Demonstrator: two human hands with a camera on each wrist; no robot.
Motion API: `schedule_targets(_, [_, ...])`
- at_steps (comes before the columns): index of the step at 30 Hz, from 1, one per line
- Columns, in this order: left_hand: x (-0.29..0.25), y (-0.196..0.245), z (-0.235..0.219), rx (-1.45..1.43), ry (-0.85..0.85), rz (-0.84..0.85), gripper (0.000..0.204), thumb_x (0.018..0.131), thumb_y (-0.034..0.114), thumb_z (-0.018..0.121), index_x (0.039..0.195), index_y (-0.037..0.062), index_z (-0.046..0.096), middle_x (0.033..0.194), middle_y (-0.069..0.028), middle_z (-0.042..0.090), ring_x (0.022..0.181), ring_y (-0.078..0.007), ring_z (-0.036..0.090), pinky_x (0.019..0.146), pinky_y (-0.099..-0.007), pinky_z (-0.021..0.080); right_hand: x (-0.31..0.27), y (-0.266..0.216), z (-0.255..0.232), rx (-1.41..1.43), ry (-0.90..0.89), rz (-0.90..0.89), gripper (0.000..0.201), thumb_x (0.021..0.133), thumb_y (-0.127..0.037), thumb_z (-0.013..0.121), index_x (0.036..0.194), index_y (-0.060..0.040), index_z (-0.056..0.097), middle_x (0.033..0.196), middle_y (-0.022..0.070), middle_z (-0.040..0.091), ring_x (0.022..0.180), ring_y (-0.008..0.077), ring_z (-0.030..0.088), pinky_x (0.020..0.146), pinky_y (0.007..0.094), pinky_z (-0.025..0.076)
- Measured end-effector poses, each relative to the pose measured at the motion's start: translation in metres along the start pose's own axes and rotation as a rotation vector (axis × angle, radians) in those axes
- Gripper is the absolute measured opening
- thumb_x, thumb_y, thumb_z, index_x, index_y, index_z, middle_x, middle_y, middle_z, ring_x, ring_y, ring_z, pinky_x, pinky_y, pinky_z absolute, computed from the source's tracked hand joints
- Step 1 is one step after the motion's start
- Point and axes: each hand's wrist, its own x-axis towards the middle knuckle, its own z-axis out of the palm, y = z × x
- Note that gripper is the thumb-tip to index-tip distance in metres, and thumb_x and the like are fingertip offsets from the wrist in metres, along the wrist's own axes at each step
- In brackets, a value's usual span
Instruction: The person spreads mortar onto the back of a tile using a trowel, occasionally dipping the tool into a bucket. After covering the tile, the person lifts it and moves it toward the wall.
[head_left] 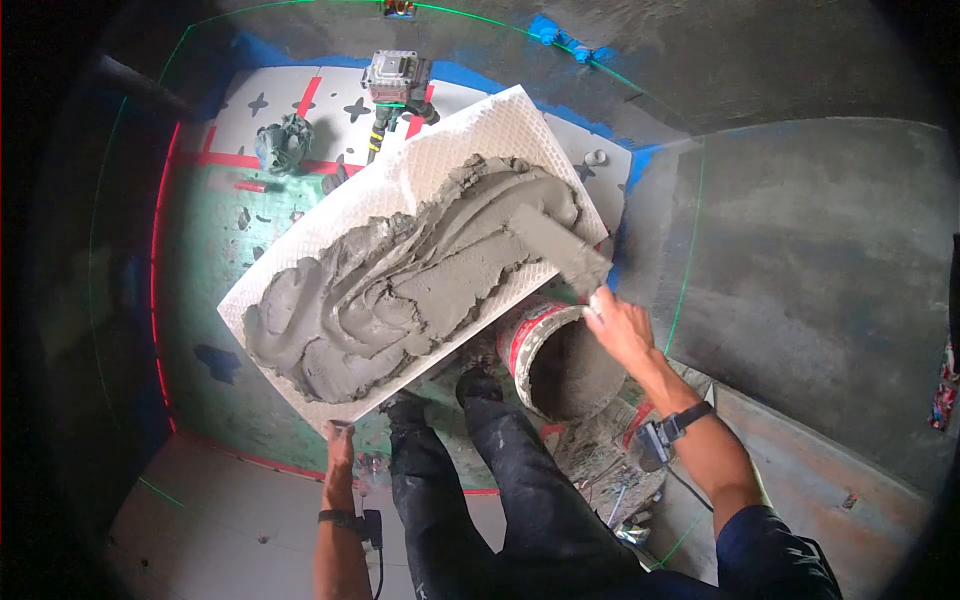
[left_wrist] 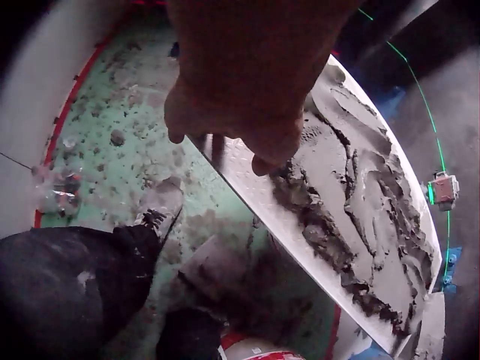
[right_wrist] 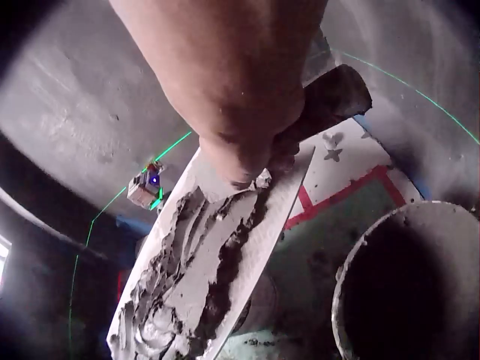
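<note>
A large textured tile (head_left: 420,160) lies tilted across the view, its back thickly covered with grey mortar (head_left: 440,270). My left hand (head_left: 340,445) grips the tile's lower-left corner; in the left wrist view that hand (left_wrist: 240,127) is curled over the tile's edge (left_wrist: 262,206). With my right hand (head_left: 622,328) I hold a trowel (head_left: 562,250), its blade flat on the mortar near the right end. The right wrist view shows my right hand (right_wrist: 240,150) round the dark trowel handle (right_wrist: 337,97), most of the blade hidden behind the hand.
A mortar bucket (head_left: 525,340) stands beside the tile, near my feet and legs (head_left: 520,460). Beyond the tile are a laser level (head_left: 396,75) and a crumpled bag (head_left: 284,144). Dark walls (head_left: 800,220) surround the green floor (head_left: 200,280); debris (head_left: 615,480) lies right of my legs.
</note>
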Motion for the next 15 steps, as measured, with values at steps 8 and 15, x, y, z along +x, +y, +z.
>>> schedule_targets(8, [-0.013,0.044,-0.017,0.13,-0.159,-0.035,0.043,0.083,0.027,0.056,0.109,-0.0053,0.045,0.108,-0.0245,0.051,0.102,-0.0357,0.051,0.09,-0.0418,0.04,0.026,0.011,-0.009,-0.057,-0.078,-0.123,0.028,0.087,-0.027,0.061,0.098,-0.003,0.05,0.08,0.0202,0.065,0.075,0.0404,0.064,0.065,0.0509,0.049])
schedule_targets(15, [-0.001,0.025,-0.014,0.14,-0.155,-0.049,0.039,0.082,0.025,0.057,0.105,-0.0049,0.046,0.107,-0.0254,0.051,0.099,-0.035,0.052,0.089,-0.0391,0.04,0.01,0.009,-0.009,0.147,-0.122,0.025,0.03,0.086,-0.03,0.061,0.097,-0.0031,0.052,0.079,0.0228,0.065,0.076,0.0424,0.063,0.066,0.0517,0.048])
